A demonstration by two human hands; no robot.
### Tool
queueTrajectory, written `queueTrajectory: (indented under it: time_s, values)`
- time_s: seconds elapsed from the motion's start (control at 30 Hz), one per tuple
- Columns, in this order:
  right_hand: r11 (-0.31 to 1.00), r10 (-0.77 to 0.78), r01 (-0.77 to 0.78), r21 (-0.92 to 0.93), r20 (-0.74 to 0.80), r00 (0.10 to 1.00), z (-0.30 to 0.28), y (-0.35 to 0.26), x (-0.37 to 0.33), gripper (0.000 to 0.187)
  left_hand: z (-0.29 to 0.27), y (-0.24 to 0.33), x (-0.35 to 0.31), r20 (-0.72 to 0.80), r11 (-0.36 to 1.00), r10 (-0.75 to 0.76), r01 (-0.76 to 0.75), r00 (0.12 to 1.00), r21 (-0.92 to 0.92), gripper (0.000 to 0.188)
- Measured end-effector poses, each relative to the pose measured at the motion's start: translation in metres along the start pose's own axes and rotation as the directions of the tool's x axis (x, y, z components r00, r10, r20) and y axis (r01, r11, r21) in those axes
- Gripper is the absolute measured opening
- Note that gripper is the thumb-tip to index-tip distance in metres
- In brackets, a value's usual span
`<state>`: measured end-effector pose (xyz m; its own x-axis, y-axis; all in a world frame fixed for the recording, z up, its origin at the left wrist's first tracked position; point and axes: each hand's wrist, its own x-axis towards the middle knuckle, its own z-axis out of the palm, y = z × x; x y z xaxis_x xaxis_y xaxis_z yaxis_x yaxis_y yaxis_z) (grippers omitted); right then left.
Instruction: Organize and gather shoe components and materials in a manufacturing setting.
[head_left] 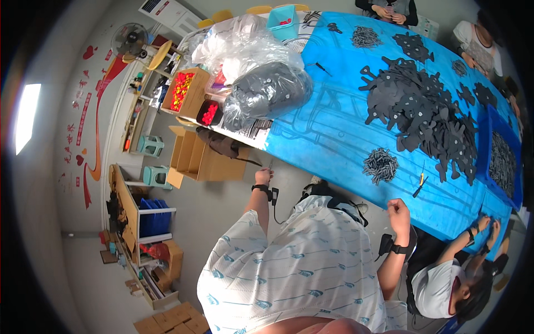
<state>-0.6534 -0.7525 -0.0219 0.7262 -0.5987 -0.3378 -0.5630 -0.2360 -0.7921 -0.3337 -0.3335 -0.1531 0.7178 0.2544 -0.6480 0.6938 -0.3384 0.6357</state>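
Observation:
My left hand hangs beside the table's near edge, over the floor, its fingers closed. Something thin may show at its fingertips, too small to name. My right hand is held curled by the edge of the blue-covered table; whatever its fingers hold is hidden. Nearest to it on the table lie a heap of small grey rod-like pieces and a tool with a yellow handle. Beyond them spreads a large pile of flat dark grey cutouts.
A blue crate of grey pieces stands at the right, near a seated person. Plastic-wrapped bags, a cardboard box of red and yellow pieces and a teal bin occupy the far left. An open carton sits on the floor.

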Motion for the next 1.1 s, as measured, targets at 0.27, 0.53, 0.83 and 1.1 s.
queueTrajectory:
  time_s: [0.27, 0.53, 0.83, 1.1]
  values:
    - [0.968, 0.25, -0.249, 0.028, -0.074, 0.965, 0.044, 0.022, 0.011, 0.009, 0.003, 0.073, 0.106, -0.048, 0.966, 0.123, -0.13, 0.991, -0.224, 0.017]
    - [0.929, 0.366, -0.361, 0.083, -0.06, 0.929, 0.124, -0.034, -0.002, 0.019, -0.008, 0.086, 0.211, 0.36, 0.237, 0.652, -0.63, 0.668, 0.74, 0.02]
    - [0.894, 0.439, -0.439, -0.084, -0.024, 0.898, 0.161, -0.07, -0.005, 0.023, 0.018, 0.093, 0.161, -0.422, 0.996, 0.089, -0.088, 0.902, 0.022, 0.039]
    - [0.939, 0.117, -0.138, -0.316, -0.082, 0.99, 0.175, -0.092, 0.054, 0.019, -0.001, 0.092, 0.138, -0.223, 0.87, 0.493, -0.474, 0.841, 0.133, 0.023]
